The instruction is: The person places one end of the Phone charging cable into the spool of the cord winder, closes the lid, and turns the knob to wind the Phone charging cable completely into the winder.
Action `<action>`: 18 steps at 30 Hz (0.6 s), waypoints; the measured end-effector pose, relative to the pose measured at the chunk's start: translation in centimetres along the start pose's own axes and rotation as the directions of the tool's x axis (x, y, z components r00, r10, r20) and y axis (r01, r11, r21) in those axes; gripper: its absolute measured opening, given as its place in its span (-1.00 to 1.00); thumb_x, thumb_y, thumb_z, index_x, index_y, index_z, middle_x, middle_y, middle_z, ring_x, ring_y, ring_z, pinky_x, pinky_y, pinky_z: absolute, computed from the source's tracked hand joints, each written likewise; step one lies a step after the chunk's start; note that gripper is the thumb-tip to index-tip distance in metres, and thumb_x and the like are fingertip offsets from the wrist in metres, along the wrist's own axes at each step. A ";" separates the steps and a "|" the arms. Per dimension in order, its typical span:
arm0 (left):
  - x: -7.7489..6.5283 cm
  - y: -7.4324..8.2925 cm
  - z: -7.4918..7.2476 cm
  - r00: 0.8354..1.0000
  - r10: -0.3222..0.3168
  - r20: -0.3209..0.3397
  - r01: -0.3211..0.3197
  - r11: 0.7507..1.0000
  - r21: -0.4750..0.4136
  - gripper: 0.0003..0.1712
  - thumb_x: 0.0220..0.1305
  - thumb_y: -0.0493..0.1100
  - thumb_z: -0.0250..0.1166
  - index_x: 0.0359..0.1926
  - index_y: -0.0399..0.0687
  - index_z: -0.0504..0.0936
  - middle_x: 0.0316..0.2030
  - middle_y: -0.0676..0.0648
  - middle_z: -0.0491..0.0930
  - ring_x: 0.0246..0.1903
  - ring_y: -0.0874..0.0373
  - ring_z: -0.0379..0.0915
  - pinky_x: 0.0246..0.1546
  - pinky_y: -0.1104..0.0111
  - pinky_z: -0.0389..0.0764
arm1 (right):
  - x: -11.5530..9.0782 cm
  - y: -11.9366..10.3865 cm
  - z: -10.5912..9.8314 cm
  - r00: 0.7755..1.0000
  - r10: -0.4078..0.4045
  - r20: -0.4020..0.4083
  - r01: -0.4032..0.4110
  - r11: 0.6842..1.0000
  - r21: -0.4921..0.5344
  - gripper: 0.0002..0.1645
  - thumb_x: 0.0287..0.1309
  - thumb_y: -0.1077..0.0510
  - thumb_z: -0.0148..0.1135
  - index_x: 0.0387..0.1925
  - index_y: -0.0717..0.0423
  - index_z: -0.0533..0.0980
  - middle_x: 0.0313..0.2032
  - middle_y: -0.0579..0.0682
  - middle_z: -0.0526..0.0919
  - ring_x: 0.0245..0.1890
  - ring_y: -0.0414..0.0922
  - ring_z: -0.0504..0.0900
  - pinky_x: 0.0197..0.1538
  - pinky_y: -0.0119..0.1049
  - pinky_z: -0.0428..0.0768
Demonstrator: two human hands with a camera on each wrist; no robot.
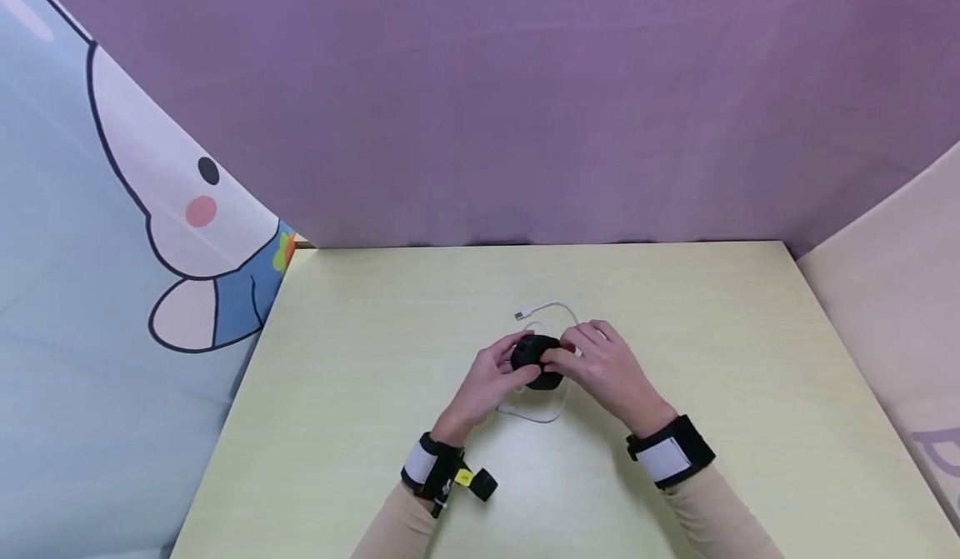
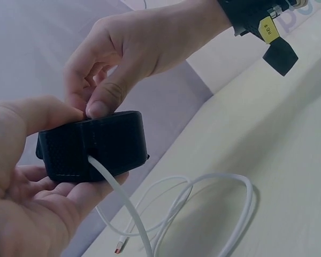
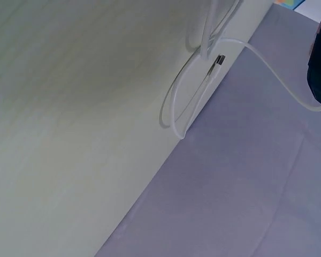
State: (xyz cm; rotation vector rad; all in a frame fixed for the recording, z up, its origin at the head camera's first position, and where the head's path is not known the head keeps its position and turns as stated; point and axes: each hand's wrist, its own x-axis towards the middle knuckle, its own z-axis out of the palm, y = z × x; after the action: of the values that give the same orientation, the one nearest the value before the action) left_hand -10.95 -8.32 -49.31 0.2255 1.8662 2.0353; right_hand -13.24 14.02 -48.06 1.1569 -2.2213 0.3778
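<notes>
Left hand (image 1: 489, 382) curls round black box (image 2: 117, 140), seemingly steadying it; right hand (image 1: 606, 373) pinches its edge; white cable (image 2: 129, 205) slack.

Wears long beige sleeves (image 1: 393, 527), with a wide black band (image 1: 444, 469) round the left wrist and another black band (image 1: 692, 449) round the right, faced alike with white rectangular patches (image 1: 663, 460). Bears a small yellow tag (image 1: 464, 477) and a stubby black block (image 1: 483, 485) on the left, and on the right a yellow label (image 2: 268, 30) with dark print, a faceted black block (image 2: 281, 57) and a ridged metal piece (image 2: 276, 10)
</notes>
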 end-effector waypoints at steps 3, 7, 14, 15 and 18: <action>0.3 -0.2 0.2 1.000 0.002 -0.015 -0.002 1.000 0.002 -0.28 0.39 -0.28 0.28 0.51 -0.25 0.30 0.29 -0.37 0.52 0.07 0.05 0.61 -0.12 0.49 0.60 | -0.2 0.2 0.3 1.000 0.014 -0.016 -0.014 1.000 0.015 -0.57 0.51 -0.19 0.00 -0.21 -0.08 0.69 -0.33 -0.09 0.55 -0.28 -0.04 0.57 -0.03 -0.08 0.59; 0.4 -0.4 0.3 1.000 0.008 -0.028 -0.009 1.000 -0.013 -0.29 0.38 -0.30 0.28 0.50 -0.28 0.30 0.27 -0.39 0.53 0.03 0.10 0.62 -0.16 0.50 0.60 | -0.2 0.1 0.4 0.999 0.034 -0.033 -0.033 0.999 0.021 -0.54 0.53 -0.19 -0.01 -0.22 -0.04 0.70 -0.33 -0.07 0.57 -0.29 -0.04 0.58 -0.03 -0.07 0.60; 0.3 -0.4 0.4 0.999 0.014 -0.043 -0.016 0.999 -0.040 -0.30 0.39 -0.31 0.27 0.50 -0.26 0.31 0.27 -0.39 0.53 0.07 0.06 0.62 -0.12 0.49 0.63 | -0.2 -0.2 0.8 0.994 0.053 -0.099 -0.049 0.998 0.038 -0.54 0.54 -0.13 0.05 -0.25 0.07 0.70 -0.37 -0.04 0.56 -0.32 -0.02 0.58 -0.10 -0.06 0.60; 0.3 -0.4 0.5 0.999 0.017 -0.043 -0.019 0.999 -0.046 -0.30 0.39 -0.31 0.27 0.51 -0.26 0.31 0.28 -0.39 0.52 0.09 0.04 0.61 -0.09 0.49 0.64 | -0.1 -0.2 0.8 0.993 0.057 -0.107 -0.053 0.998 0.041 -0.54 0.54 -0.13 0.06 -0.26 0.08 0.70 -0.37 -0.04 0.56 -0.32 -0.02 0.58 -0.12 -0.06 0.59; 0.3 -0.4 0.5 0.999 0.031 -0.039 -0.033 0.998 -0.062 -0.28 0.40 -0.32 0.26 0.52 -0.31 0.26 0.31 -0.42 0.49 0.16 -0.03 0.59 -0.01 0.46 0.65 | 0.0 -0.4 0.8 0.990 0.070 -0.123 -0.065 0.997 0.050 -0.54 0.54 -0.12 0.07 -0.29 0.10 0.69 -0.39 -0.04 0.54 -0.33 -0.02 0.56 -0.15 -0.09 0.56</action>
State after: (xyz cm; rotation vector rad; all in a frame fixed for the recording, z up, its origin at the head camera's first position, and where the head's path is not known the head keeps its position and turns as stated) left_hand -11.02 -7.70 -49.65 0.2022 1.8295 2.1299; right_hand -13.23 13.41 -48.75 1.0539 -2.1565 0.5179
